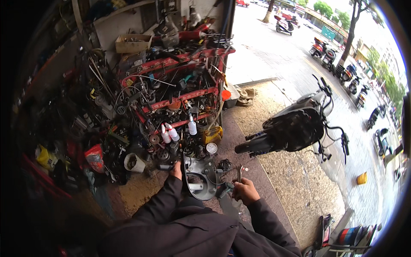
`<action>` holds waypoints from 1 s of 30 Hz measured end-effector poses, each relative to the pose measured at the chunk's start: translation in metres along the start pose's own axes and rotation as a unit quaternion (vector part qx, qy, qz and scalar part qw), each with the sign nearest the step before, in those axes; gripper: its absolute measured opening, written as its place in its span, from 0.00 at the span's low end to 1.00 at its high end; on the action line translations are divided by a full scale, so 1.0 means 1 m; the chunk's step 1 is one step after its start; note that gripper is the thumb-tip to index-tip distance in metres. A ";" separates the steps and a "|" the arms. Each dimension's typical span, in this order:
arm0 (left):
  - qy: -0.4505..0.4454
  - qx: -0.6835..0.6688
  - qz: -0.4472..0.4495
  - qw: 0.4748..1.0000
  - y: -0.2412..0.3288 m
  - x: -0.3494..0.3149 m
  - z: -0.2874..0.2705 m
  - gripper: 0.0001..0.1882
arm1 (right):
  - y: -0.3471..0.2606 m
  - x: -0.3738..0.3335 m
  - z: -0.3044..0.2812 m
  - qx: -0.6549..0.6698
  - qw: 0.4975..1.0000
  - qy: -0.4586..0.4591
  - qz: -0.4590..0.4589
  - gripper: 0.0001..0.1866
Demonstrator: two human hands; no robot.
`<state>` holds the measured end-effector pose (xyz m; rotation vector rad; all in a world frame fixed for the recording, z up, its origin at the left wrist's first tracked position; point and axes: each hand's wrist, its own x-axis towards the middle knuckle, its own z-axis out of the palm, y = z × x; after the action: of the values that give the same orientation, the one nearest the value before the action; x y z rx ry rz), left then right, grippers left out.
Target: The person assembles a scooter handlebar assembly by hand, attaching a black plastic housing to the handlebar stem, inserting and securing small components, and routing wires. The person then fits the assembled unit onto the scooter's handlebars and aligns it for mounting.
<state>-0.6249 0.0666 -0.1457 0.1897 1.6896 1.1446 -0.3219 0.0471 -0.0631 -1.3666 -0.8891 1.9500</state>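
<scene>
In front of me is a grey scooter body part (203, 164), a curved panel with a large rounded opening and dark fittings along its right side. My left hand (176, 170) is closed at the panel's left edge, its fingers partly hidden there. To the right of the panel, my right hand (246, 192) is wrapped round a metal wrench (239, 173), which points up and away from me. Just left of that hand, a small greenish fitting (224, 188) shows beside the panel. A dark mechanical piece (224, 165) sits at the panel's upper right.
Beyond the panel, a red metal rack (184, 95) is crammed with tools and parts. Spray bottles (172, 132) and a round white gauge (211, 148) stand before it. A white bucket (134, 163) is at left. A black scooter (295, 124) stands to the right.
</scene>
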 end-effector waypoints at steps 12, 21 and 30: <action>-0.132 -0.206 -0.072 0.967 0.100 0.132 -0.029 0.26 | -0.086 0.156 0.108 -0.137 0.983 -0.108 -0.059 0.07; -0.138 -0.114 0.163 0.970 0.168 0.136 -0.021 0.22 | -0.132 0.204 0.123 -0.504 0.830 -0.061 -0.230 0.06; -0.141 0.019 0.300 0.943 0.167 0.106 0.006 0.21 | -0.172 0.202 0.105 -0.440 0.888 -0.115 -0.061 0.08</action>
<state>-0.7316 0.2233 -0.0887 0.9014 1.4296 1.4412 -0.4668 0.2879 -0.0127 -1.4748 -2.0950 1.6671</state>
